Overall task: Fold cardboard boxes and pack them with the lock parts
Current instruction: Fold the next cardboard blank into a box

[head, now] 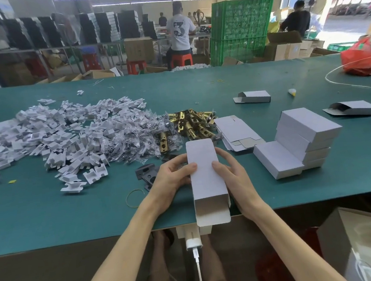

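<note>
Fingers (190, 167) of left hand (172, 177) and right hand (233, 172) are both wrapped round the box (205, 183): thumbs on the top face, the rest curled at the long sides. Box is opened into a tube and held low at the near edge of the surface (53, 217), with its open mouth toward the person and overhanging that edge. Far end shows a rounded flap; can't tell if it's tucked.

Handling, my read: thin card, light, stiff along the creases, but the walls cave if squeezed mid-panel. Grip at the long edges. The lock parts (192, 122) look dense and could push out through an untucked end.

Room: black plates (147, 174) just far-left of the left hand, rubber band (133, 197) near-left. Flat blanks (235, 132) and finished boxes (302, 137) sit right, near but apart. Lock parts lie just beyond the box, white inserts (57, 137) far left. Best free lane looks to be toward the person, off the edge.
</note>
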The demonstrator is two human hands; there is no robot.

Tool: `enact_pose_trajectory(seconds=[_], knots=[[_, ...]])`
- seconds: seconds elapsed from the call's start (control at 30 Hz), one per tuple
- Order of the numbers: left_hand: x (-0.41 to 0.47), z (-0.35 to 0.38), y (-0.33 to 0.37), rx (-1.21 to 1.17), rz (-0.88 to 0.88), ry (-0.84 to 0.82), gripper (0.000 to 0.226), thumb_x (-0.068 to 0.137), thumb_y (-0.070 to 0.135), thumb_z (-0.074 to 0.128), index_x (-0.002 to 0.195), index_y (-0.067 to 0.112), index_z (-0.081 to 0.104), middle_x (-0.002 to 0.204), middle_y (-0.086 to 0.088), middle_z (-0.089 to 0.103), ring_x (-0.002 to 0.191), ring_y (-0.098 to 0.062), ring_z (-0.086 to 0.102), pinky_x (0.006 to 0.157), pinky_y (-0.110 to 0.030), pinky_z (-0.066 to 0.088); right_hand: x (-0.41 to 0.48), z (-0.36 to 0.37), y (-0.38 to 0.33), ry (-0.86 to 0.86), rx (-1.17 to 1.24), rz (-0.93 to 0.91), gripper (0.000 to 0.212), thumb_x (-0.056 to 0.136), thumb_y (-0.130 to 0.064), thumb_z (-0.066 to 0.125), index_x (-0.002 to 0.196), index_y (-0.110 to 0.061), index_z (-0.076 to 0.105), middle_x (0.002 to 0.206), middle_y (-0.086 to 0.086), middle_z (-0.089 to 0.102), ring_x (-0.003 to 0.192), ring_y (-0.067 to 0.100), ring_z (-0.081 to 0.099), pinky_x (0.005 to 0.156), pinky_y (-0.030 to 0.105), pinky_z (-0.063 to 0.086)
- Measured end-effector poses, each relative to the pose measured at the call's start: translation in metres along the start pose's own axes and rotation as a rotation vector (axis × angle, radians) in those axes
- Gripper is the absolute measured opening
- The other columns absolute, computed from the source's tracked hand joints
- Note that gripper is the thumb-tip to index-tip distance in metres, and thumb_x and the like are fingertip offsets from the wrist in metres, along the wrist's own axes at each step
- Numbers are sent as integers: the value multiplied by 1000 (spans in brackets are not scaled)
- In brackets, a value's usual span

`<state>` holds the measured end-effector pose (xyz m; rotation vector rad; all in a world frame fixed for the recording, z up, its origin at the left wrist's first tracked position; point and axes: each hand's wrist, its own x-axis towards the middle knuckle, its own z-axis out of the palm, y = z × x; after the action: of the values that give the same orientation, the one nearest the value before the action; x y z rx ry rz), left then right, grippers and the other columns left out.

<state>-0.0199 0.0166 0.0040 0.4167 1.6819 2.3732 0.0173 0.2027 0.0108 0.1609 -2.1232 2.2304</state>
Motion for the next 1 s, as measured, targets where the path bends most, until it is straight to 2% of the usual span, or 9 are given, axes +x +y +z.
enact_pose_trajectory(seconds=[0.17, 0.3, 0.37, 0.47, 0.6, 0.67, 0.8, 0.9, 1.0], knots=[[0, 0, 0, 45, -5, 8, 45, 89, 17, 75, 134, 14, 68, 123, -8, 74, 108, -28, 73, 87, -36, 62, -1, 0, 0, 19, 1, 19, 27, 101, -27, 60, 128, -27, 60, 99, 0, 78, 87, 18, 75, 66, 23, 57], [1, -1, -1, 86, 3, 59, 74, 87, 20, 76, 153, 34, 46, 106, -5, 65, 106, -25, 72, 89, -42, 62, 0, -1, 0, 28, 2, 42, 27, 100, -28, 62, 126, -23, 62, 103, 1, 77, 88, 18, 75, 65, 23, 56], [1, -1, -1, 132, -4, 34, 66, 89, 23, 73, 150, 34, 51, 106, -5, 63, 104, -25, 71, 94, -49, 60, 0, -1, 1, 20, -13, 38, 25, 100, -28, 62, 124, -23, 64, 102, -1, 77, 87, 16, 75, 66, 22, 56], [0, 1, -1, 177, -43, 51, 51, 94, 23, 69, 144, 19, 59, 117, -11, 69, 103, -28, 68, 101, -61, 51, 0, -2, 2, 5, -15, 28, 22, 100, -26, 62, 122, -23, 67, 101, 1, 77, 85, 17, 74, 66, 23, 56], [-1, 3, -1, 256, -50, 67, 32, 104, 19, 62, 134, 9, 64, 128, -24, 67, 102, -28, 65, 102, -65, 46, -1, -4, 3, -1, -12, 20, 19, 100, -25, 62, 119, -25, 67, 99, 3, 77, 82, 18, 73, 65, 25, 57], [-1, 4, -1, 307, -45, 60, 29, 105, 21, 59, 131, 10, 67, 125, -24, 69, 102, -27, 66, 101, -64, 48, -1, -4, 4, 9, -15, 16, 21, 99, -28, 64, 119, -26, 64, 95, 3, 77, 79, 18, 73, 64, 26, 57], [-2, 9, 0, 371, -21, 57, 29, 106, 28, 56, 128, 13, 67, 117, -21, 72, 97, -23, 68, 94, -54, 54, 0, -4, 5, 47, 43, 50, 42, 93, -34, 70, 129, -22, 50, 97, 6, 78, 85, 23, 74, 68, 31, 59], [-4, 9, 0, 333, -17, 49, 33, 102, 38, 59, 123, 13, 68, 108, -6, 76, 99, -18, 72, 90, -41, 57, -1, -3, 3, 47, 47, 38, 49, 87, -42, 72, 127, -21, 53, 97, 0, 78, 84, 19, 75, 64, 25, 58], [-2, 4, -2, 270, -18, 45, 37, 100, 37, 67, 125, 9, 68, 116, -10, 76, 106, -24, 72, 94, -42, 58, -1, -3, 3, 52, 49, 38, 50, 85, -49, 71, 126, -24, 56, 97, -3, 77, 83, 17, 75, 64, 24, 57]])
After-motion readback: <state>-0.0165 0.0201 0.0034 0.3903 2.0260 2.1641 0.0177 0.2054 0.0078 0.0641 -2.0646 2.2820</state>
